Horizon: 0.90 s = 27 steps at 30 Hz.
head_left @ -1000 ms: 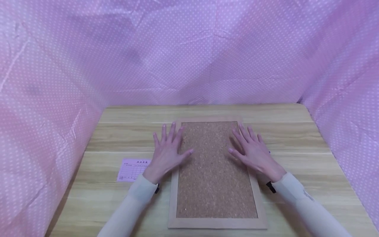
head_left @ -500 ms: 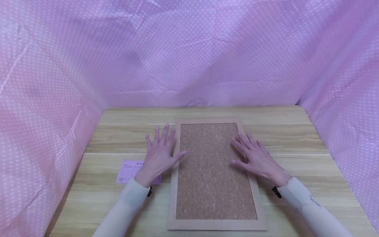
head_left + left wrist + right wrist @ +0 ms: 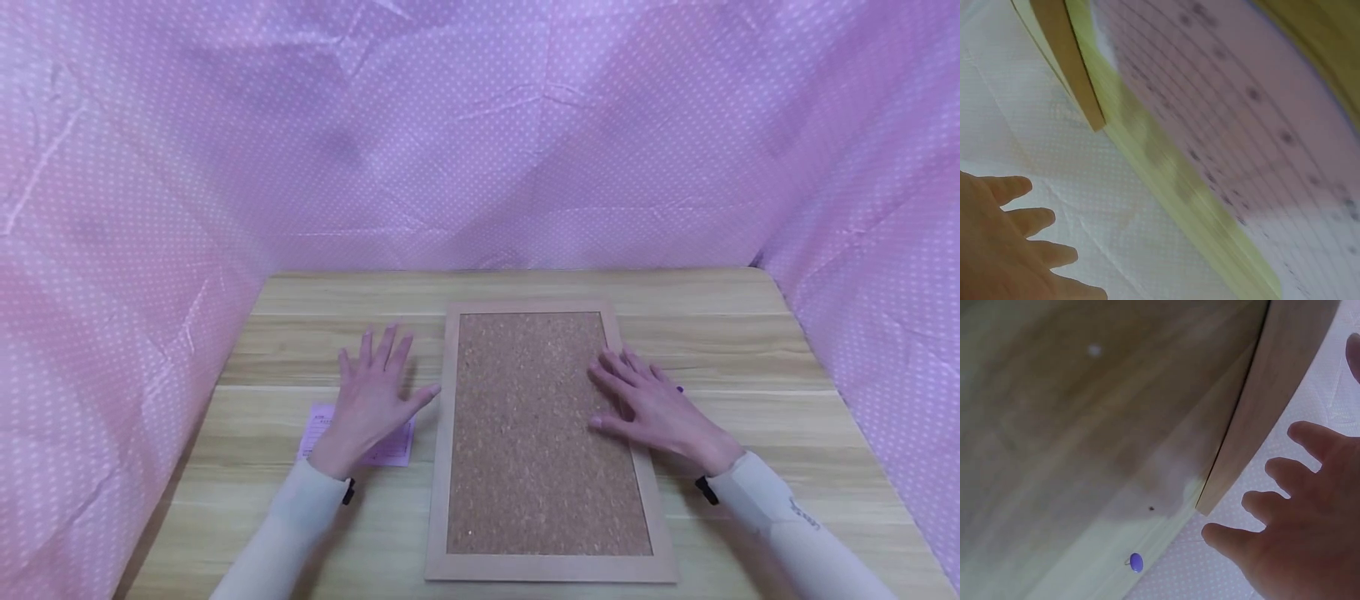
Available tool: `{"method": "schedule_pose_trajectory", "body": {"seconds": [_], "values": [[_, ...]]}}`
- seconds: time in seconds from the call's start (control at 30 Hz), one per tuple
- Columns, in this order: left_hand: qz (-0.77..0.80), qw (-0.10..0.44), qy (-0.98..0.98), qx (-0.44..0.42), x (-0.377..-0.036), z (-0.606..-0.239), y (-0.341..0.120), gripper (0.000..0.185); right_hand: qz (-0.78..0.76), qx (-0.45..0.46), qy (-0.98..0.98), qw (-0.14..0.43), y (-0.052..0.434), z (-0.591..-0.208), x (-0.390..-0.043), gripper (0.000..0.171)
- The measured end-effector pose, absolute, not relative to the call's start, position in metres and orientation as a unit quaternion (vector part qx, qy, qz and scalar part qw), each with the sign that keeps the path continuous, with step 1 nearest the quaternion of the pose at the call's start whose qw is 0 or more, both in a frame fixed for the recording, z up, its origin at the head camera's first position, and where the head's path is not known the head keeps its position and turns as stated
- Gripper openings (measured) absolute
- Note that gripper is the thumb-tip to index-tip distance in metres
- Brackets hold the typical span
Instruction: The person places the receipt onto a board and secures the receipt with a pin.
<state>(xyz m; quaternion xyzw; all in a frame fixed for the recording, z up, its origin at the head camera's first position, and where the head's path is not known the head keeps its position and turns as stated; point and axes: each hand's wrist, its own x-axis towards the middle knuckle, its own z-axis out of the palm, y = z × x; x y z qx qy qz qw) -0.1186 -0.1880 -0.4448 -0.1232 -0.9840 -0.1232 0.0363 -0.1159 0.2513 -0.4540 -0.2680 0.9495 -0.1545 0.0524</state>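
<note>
A cork board in a pale wooden frame lies lengthwise in front of me in the head view. To its left, my left hand hovers with spread fingers over a pink printed slip, hiding part of it. The slip's ruled lines show large in the left wrist view. My right hand is over the board's right frame edge, fingers extended and thumb toward the cork. Beyond that edge, a purple thumbtack lies on the table in the right wrist view. Neither hand holds anything.
The light wood-grain table reaches back to a pink polka-dot cloth, which also hangs at both sides. A small dark spot marks the tabletop near the thumbtack.
My left hand has moved left, off the board and over the pink slip. My right hand has drifted slightly right and nearer to me. The board stays put.
</note>
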Motion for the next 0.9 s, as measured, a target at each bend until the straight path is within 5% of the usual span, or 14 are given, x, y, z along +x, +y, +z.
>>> {"method": "schedule_pose_trajectory", "body": {"seconds": [0.9], "values": [[-0.179, 0.014, -0.980, -0.085, -0.110, -0.451, -0.274, 0.089, -0.141, -0.287, 0.946, 0.048, 0.252, -0.458, -0.117, 0.083]]}}
